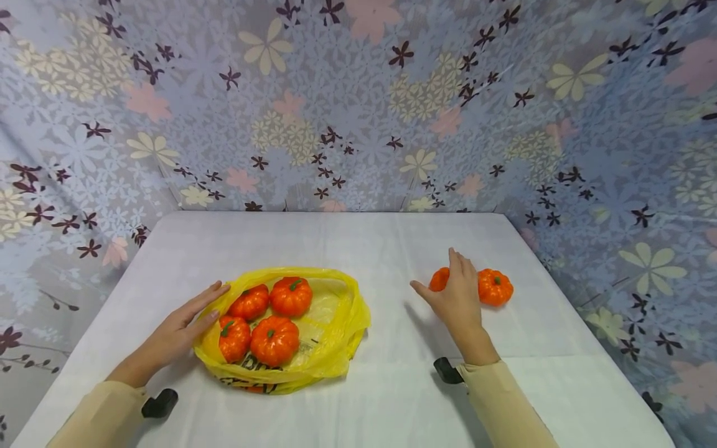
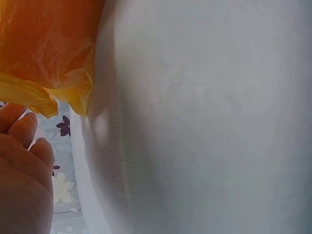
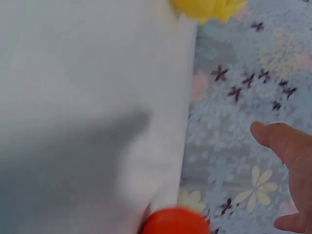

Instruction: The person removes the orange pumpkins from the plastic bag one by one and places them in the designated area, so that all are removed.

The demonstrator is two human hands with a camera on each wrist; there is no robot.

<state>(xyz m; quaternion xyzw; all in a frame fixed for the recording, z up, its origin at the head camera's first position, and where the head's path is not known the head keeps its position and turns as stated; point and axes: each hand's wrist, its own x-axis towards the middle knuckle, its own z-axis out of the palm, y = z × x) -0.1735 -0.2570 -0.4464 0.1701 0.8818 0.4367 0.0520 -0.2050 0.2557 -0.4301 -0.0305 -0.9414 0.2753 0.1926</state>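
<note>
A yellow plastic bag (image 1: 336,367) lies open on the left half of the table, holding several small orange pumpkins (image 1: 275,341) with green stems. My left hand (image 1: 178,333) is at the bag's left rim with fingers extended; in the left wrist view its fingertips (image 2: 23,129) are close under the bag's edge (image 2: 73,92). On the right, my right hand (image 1: 458,305) hovers with thumb and fingers spread. Behind it one pumpkin (image 1: 439,279) is partly hidden, and another pumpkin (image 1: 495,287) sits just right of it. The right wrist view catches a blurred pumpkin (image 3: 175,223) below the hand.
A white cloth covers the table (image 1: 386,398). Flower-patterned fabric (image 1: 358,124) stands behind the table and along both sides. Each wrist carries a small black device, such as the one (image 1: 447,371) on the right.
</note>
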